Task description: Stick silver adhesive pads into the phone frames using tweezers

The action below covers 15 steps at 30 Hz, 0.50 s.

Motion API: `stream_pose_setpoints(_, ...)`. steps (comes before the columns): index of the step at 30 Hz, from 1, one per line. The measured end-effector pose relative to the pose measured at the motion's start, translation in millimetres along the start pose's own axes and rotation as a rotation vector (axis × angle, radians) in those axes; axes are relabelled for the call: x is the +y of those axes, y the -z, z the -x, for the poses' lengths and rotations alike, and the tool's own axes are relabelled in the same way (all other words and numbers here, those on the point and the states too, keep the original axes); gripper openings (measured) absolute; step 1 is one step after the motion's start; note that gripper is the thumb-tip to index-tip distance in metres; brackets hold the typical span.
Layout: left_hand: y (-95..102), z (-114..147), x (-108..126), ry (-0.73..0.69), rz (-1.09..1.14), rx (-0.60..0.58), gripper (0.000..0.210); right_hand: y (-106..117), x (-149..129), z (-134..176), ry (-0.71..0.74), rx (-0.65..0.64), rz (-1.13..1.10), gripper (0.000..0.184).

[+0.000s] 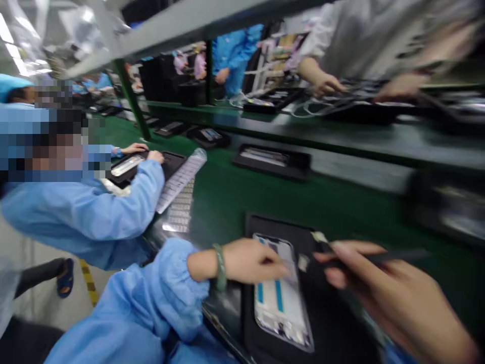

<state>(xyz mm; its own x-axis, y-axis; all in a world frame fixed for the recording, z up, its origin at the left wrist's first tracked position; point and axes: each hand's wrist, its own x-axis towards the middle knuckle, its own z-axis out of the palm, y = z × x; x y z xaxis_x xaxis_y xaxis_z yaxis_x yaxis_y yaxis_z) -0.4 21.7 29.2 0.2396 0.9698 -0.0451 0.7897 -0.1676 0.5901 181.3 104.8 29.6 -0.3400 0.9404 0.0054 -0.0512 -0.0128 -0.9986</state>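
A phone shell (284,303) lies face up in a black tray (329,328) on the green bench (220,202), right in front of you. Its inside is pale, with blue strips (279,296) running lengthwise and metal parts at the end nearest you.

Your left hand (250,262) is over the upper part of the shell, fingers bent and drawn close together. Their tips are blurred, so whether they grip anything or touch the shell cannot be told. A green bangle (220,267) circles that wrist, just beyond the gathered cuff of your blue sleeve (151,298).

Your right hand (401,290) is to the right, above the tray's edge, thumb and fingers closed around a slim dark tool (397,256). A small pale piece (319,236) shows by the tool's front end; blur hides whether the two touch. Between your hands, a small light square (303,263) sits in the tray beside the shell.

Farther out, another tray (271,162) stands across the bench. To your left lie a printed sheet (184,179) and a gridded sheet (181,207), partly overlapping. Beyond them, a co-worker in blue (102,207) leans over a similar tray (172,161), both hands at it. Across the bench, a person in grey (359,40) reaches toward dark, blurred items.
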Motion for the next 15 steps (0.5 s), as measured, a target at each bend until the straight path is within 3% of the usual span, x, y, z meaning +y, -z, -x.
stream_pose_setpoints(3,-1.1,8.4,-19.6,0.025,-0.024,0.172,0.030,-10.0,-3.3,-2.5,-0.173,-0.043,-0.190,0.028)
stream_pose_setpoints(5,-1.5,9.1,-37.2,-0.006,-0.023,0.217,0.032,-12.9,5.7,-9.6,-0.220,-0.070,-0.283,0.028)
stream_pose_setpoints(9,-4.8,8.4,-59.7,-0.094,-0.019,0.187,0.030,-17.4,26.5,-20.5,-0.241,-0.098,-0.313,0.031)
stream_pose_setpoints(15,-13.2,12.8,-59.3,-0.148,-0.123,0.174,0.025,-29.2,37.5,-25.4,-0.208,-0.102,-0.164,0.034)
